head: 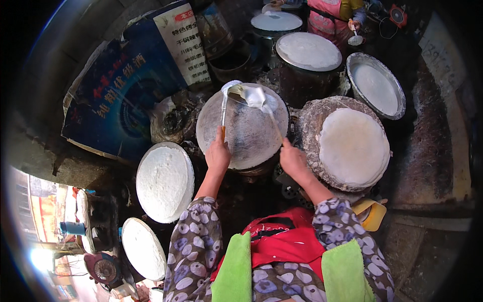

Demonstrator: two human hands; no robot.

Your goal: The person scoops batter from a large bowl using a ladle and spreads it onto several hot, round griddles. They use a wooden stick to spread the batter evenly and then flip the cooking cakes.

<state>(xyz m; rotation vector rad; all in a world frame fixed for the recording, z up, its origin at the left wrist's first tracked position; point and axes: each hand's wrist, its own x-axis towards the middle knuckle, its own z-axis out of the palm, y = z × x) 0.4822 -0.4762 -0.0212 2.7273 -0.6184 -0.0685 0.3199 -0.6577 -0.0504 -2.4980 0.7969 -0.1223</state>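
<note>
My left hand (218, 154) grips the orange handle of a metal ladle (224, 107), whose batter-coated head is at the far edge of a round griddle (249, 137). In my right hand (295, 160) is the pale handle of a spatula-like tool (274, 122). Its far end meets a lump of wet white batter (254, 96) near the ladle head; the batter hides the tool's exact shape. Most of the griddle's grey surface is bare.
Right of the griddle, a pile of thin pale flatbreads (354, 147) lies on a round wooden block (313, 113). Beyond stands a basin (400, 104) of white batter. Batter-covered griddles (165, 183) sit at left and ahead (309, 51). Another person (328, 19) holds a ladle at the back.
</note>
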